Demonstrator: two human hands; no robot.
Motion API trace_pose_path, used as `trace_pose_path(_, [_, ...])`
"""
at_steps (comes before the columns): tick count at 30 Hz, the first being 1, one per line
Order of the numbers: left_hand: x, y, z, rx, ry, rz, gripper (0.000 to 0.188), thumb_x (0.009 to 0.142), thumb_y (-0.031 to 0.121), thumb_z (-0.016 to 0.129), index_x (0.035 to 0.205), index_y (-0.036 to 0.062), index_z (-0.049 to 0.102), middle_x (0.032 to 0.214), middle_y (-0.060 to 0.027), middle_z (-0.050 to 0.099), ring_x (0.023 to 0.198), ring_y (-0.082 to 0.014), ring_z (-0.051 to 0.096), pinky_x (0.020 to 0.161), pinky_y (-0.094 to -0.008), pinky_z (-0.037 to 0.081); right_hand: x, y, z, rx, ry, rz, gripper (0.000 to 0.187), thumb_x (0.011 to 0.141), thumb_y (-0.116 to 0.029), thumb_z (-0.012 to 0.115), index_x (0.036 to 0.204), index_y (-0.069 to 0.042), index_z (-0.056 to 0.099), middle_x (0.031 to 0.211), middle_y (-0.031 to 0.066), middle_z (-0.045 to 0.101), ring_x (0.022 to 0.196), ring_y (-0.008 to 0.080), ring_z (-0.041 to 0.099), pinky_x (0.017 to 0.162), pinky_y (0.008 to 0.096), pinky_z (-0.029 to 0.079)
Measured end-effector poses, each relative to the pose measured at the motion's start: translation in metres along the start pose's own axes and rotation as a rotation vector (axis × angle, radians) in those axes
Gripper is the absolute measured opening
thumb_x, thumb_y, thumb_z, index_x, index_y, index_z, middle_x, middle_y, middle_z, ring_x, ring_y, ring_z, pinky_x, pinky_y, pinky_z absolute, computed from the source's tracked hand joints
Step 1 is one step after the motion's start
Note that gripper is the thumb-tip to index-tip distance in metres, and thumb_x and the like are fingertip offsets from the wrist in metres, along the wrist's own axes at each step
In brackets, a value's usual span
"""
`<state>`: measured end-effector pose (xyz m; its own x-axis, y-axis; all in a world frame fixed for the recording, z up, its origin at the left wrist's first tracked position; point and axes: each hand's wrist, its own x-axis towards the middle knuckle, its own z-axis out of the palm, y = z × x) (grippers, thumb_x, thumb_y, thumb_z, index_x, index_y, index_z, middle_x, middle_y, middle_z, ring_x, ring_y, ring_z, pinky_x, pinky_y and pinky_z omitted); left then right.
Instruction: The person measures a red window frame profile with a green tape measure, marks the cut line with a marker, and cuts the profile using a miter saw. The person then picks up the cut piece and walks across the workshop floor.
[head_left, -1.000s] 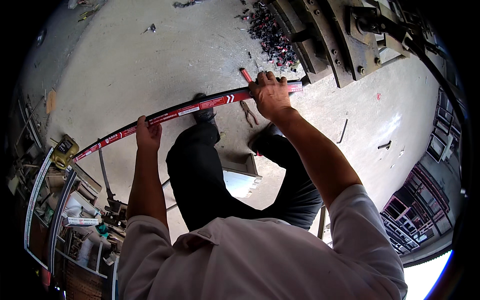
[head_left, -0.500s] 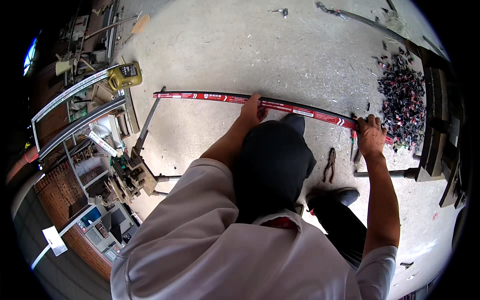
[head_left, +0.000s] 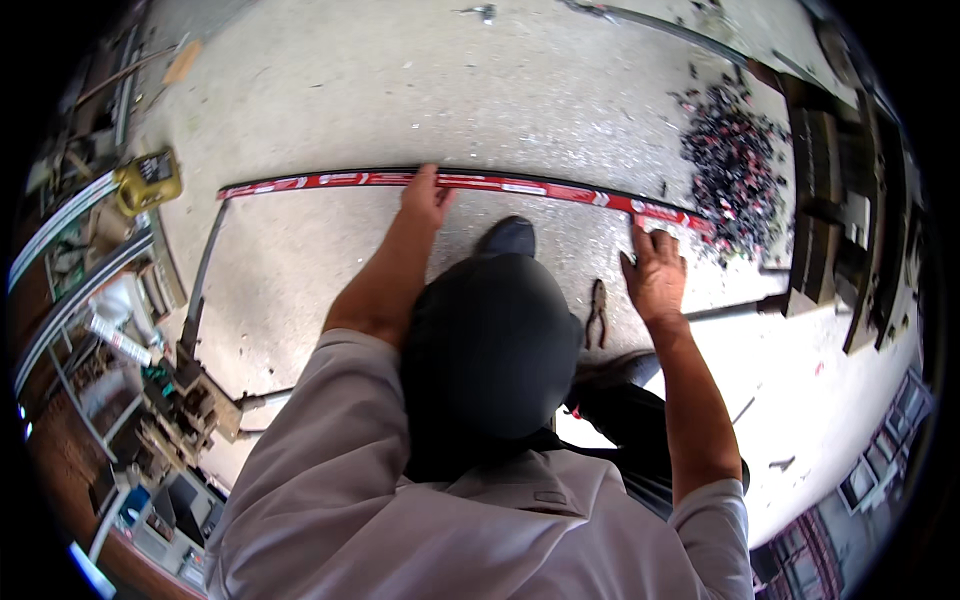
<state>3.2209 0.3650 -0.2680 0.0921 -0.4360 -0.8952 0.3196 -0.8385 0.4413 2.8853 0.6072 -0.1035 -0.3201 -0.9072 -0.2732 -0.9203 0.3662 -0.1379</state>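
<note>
A long, thin profile strip (head_left: pixel 490 183), black along its far edge with a red printed face, lies crosswise in front of me. My left hand (head_left: pixel 428 200) grips it left of its middle, the fingers wrapped over the edge. Close to the strip's right part is my right hand (head_left: pixel 657 275), its fingers apart. One fingertip of it reaches the near edge; whether it presses there I cannot tell. At its left end the strip meets a dark metal bar (head_left: pixel 207 262). Pliers (head_left: pixel 597 312) with open handles lie on the floor between my right forearm and my shoe (head_left: pixel 508 236).
Dark and red offcuts (head_left: pixel 735 170) form a heap beyond the strip's right end, beside a heavy metal frame (head_left: pixel 815 200). At left stand a yellow-green jug (head_left: pixel 150 182) and a cluttered rack of long profiles (head_left: pixel 85 270). A horizontal bar (head_left: pixel 735 308) juts from the frame.
The whole view has shifted, so everything sits further left. My right hand has come off the strip's right end, drawn back toward me with fingers spread. My left hand keeps its grip.
</note>
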Motion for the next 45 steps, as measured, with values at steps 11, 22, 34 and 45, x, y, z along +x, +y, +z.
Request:
trace_pose_path(11, [0.015,0.011,-0.010,0.208,-0.085,-0.116,0.043,0.108,0.038,0.061,0.131,0.0025,0.059,0.125,-0.0126,0.070,0.117,-0.0255,0.068,0.103,-0.0420,0.057,-0.030,-0.016,0.055,0.488,-0.261,0.539,0.065,0.089,-0.043,0.076,0.143,-0.010,0.059,0.133,0.0241,0.062,0.130,0.0422,0.058,0.110,0.0496,0.049])
trace_pose_path(22, [-0.067,-0.020,-0.039,0.639,-0.136,-0.032,0.035,0.102,0.036,0.068,0.113,0.0026,0.066,0.105,-0.0108,0.076,0.088,-0.0217,0.074,0.076,-0.0377,0.060,-0.028,-0.007,0.076,0.485,-0.048,0.459,0.067,0.088,-0.027,0.076,0.146,-0.009,0.050,0.138,0.0258,0.058,0.129,0.0462,0.055,0.110,0.0520,0.046])
trace_pose_path(34, [-0.156,-0.057,-0.189,0.470,-0.007,0.161,0.033,0.101,0.033,0.066,0.105,-0.0003,0.068,0.093,-0.0109,0.074,0.080,-0.0195,0.072,0.068,-0.0354,0.059,-0.143,-0.029,0.108,0.531,-0.326,0.344,0.027,0.091,-0.022,0.069,0.105,0.001,0.072,0.096,0.0225,0.074,0.093,0.0365,0.073,0.082,0.0470,0.056])
trace_pose_path(45, [-0.236,-0.073,-0.341,0.350,0.486,0.218,0.038,0.101,0.033,0.062,0.105,-0.0038,0.069,0.085,-0.0130,0.075,0.074,-0.0204,0.074,0.067,-0.0343,0.059,-0.106,-0.052,0.064,1.021,-0.187,0.123,0.026,0.099,-0.021,0.068,0.114,0.000,0.071,0.100,0.0091,0.076,0.076,0.0174,0.068,0.063,0.0336,0.053])
